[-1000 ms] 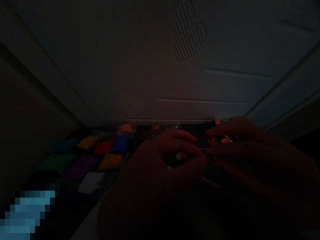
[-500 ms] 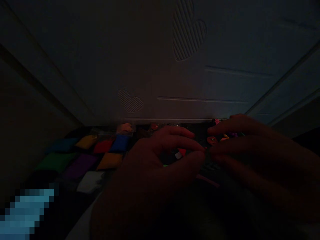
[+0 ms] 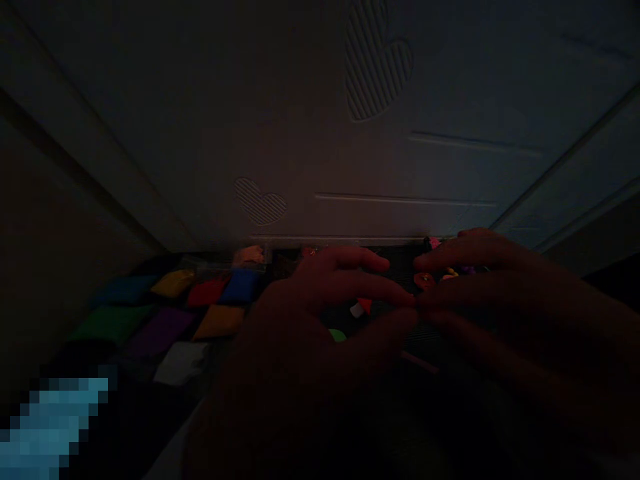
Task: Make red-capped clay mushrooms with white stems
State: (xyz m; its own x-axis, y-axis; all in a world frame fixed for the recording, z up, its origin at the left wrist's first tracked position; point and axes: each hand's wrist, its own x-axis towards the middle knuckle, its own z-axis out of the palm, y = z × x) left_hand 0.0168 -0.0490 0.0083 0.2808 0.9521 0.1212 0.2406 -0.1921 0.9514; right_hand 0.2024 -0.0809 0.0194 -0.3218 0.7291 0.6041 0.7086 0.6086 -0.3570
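Observation:
In dim light my left hand (image 3: 320, 320) is closed in a pinch, thumb and index finger meeting near the middle. My right hand (image 3: 515, 313) pinches too, its fingertips meeting those of the left hand. A speck of red shows at the fingertips, but what they hold is too small and dark to name. Beyond the left thumb lie a small red and white piece (image 3: 362, 307) and a light green rounded piece (image 3: 337, 335). Below the fingertips a thin pinkish stick (image 3: 420, 362) lies on the dark surface.
At the left lie several coloured packets, among them a green one (image 3: 113, 323), a purple one (image 3: 160, 330), a blue one (image 3: 240, 287) and a white one (image 3: 181, 363). Small colourful pieces (image 3: 425, 281) sit behind my right hand. A pale panel with embossed hearts (image 3: 380, 67) stands behind.
My left fingertips have shifted slightly right, up against the right ones. More of the green piece shows beside the left thumb. The pieces on the surface look unmoved.

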